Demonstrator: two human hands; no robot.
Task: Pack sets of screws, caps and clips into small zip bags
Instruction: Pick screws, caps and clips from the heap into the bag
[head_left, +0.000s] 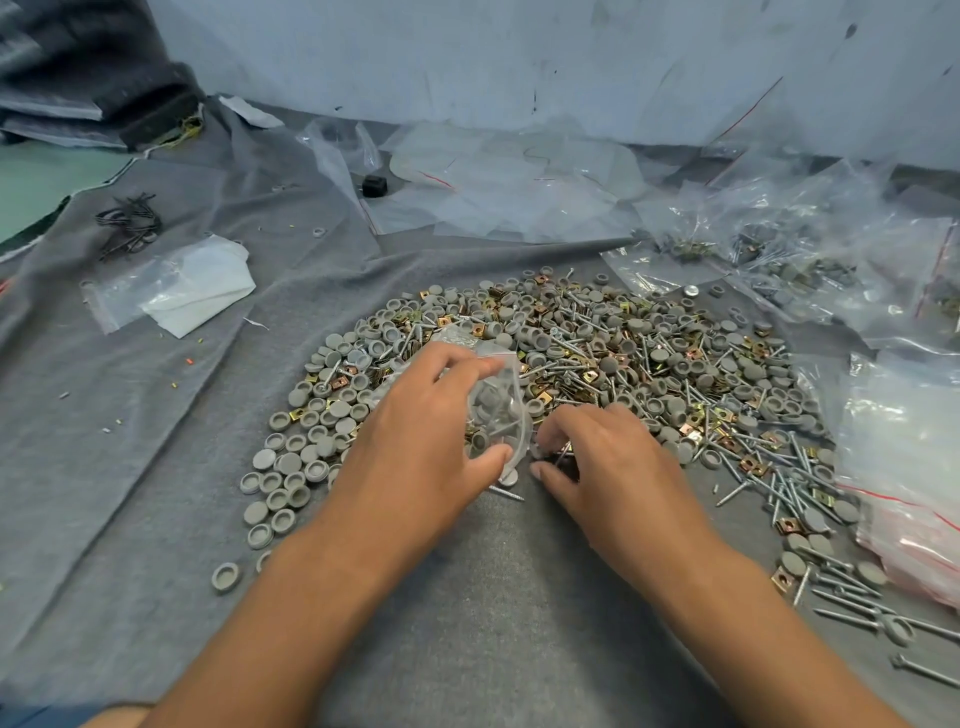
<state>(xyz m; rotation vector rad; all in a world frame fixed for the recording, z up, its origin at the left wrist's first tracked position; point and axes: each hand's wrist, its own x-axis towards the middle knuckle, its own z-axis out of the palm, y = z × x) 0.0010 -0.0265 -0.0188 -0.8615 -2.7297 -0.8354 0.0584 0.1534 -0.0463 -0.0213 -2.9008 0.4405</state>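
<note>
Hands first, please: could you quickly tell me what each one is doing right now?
Left hand: grips a small clear plastic zip bag holding grey caps.
Right hand: fingers curled, pinching silver metal screws.

Two bare forearms enter from the lower edge, one from the lower left and one from the lower right, and both are uncovered from the wrist back to where they leave the picture. No sleeve, cuff, glove, watch, ring or band shows on either. The left hand (415, 415) and the right hand (613, 467) each show the back and knuckles. The nails are short and plain, clearest on the left thumb and the right thumb, nearest the fingers (467, 358) of the left hand. Far behind those fingers, at the bottom left corner, lies a small strip of blue fabric, too little to identify.
</note>
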